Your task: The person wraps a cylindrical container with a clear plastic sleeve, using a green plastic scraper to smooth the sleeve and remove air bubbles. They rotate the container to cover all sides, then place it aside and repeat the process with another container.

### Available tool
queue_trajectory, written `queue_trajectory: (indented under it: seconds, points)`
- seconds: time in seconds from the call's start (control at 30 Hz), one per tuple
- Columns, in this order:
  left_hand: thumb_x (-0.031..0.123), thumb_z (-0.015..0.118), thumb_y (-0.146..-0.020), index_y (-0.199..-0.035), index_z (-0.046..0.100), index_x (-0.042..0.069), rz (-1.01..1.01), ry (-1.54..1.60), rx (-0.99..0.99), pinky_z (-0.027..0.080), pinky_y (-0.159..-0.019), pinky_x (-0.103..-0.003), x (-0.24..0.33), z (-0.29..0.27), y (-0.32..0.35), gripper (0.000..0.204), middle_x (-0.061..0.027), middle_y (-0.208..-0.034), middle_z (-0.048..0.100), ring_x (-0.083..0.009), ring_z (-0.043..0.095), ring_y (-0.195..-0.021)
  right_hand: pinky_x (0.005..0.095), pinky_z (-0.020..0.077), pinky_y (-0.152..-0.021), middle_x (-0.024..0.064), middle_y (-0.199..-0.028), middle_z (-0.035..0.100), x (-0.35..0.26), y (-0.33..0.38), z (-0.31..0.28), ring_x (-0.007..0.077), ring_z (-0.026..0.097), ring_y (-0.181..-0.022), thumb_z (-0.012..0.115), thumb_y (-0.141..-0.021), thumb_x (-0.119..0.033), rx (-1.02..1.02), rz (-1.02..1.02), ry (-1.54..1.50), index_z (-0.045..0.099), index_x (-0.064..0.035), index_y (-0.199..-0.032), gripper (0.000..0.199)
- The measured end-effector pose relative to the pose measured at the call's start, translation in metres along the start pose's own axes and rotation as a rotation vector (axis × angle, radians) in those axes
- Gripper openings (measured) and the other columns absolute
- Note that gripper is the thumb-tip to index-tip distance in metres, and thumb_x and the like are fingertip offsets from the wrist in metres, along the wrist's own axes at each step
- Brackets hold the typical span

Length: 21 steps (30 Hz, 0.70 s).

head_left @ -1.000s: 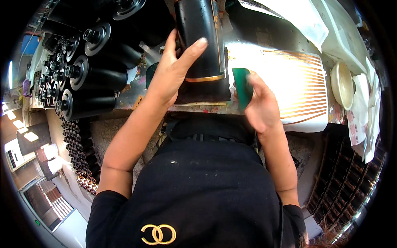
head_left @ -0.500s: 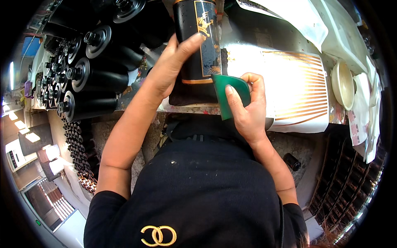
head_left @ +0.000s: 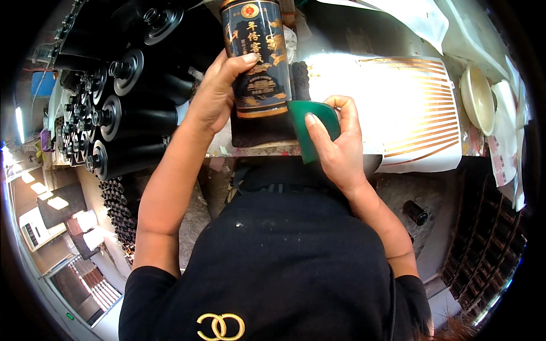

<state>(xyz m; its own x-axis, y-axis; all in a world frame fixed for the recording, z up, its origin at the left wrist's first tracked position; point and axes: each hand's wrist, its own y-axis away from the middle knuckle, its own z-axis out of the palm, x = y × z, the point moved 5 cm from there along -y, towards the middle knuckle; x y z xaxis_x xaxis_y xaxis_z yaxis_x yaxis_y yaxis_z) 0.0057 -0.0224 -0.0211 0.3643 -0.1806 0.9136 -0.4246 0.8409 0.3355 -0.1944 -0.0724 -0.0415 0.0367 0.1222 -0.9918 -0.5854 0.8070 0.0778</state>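
Note:
A black bottle with gold decoration (head_left: 272, 74) lies over a dark cloth pad (head_left: 256, 133) at the table's near edge. My left hand (head_left: 219, 94) is wrapped round its left side, thumb across the front. Its upper end runs out of the frame's top. In my right hand (head_left: 341, 142), a green flexible squeegee (head_left: 316, 128) is pinched between thumb and fingers. The squeegee's upper left corner is at the bottle's lower right edge; whether they touch I cannot tell.
Several plain black bottles (head_left: 148, 119) lie stacked at the left, necks toward the left. A white sheet with gold stripes (head_left: 421, 113) covers the table at right, beside a pale oval bowl (head_left: 476, 99). One dark bottle (head_left: 415, 212) lies below on the floor.
The bottle has been turned in my left hand, so a decorated face with gold lettering now shows instead of a framed panel. My right hand keeps the squeegee in nearly the same place.

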Motion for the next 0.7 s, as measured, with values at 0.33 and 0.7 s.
queue_trajectory:
  seconds: [0.33, 0.7]
  points:
    - [0.037, 0.073, -0.083, -0.139, 0.036, 0.005, 0.039, -0.075, 0.013, 0.050, -0.093, -0.035, 0.005, -0.007, 0.001, 0.074, -0.0091, -0.121, 0.057, -0.0187, 0.060, -0.107, 0.0266, 0.0461, -0.066, 0.0064, -0.081, 0.057, 0.001, -0.002, 0.000, 0.0103, 0.054, -0.074, 0.065, -0.088, -0.012, 0.006, -0.027, 0.049, 0.045, -0.0026, -0.102, 0.026]
    - [0.030, 0.082, -0.075, -0.147, 0.016, 0.000, 0.198, -0.277, 0.177, 0.048, -0.095, -0.034, 0.012, 0.001, 0.002, 0.102, -0.0163, -0.117, 0.057, -0.0214, 0.057, -0.112, 0.0271, 0.0463, -0.064, 0.0078, -0.081, 0.059, -0.020, 0.001, 0.015, 0.0122, 0.057, -0.072, 0.063, -0.090, -0.010, 0.006, -0.162, -0.054, 0.043, -0.0031, -0.109, 0.028]
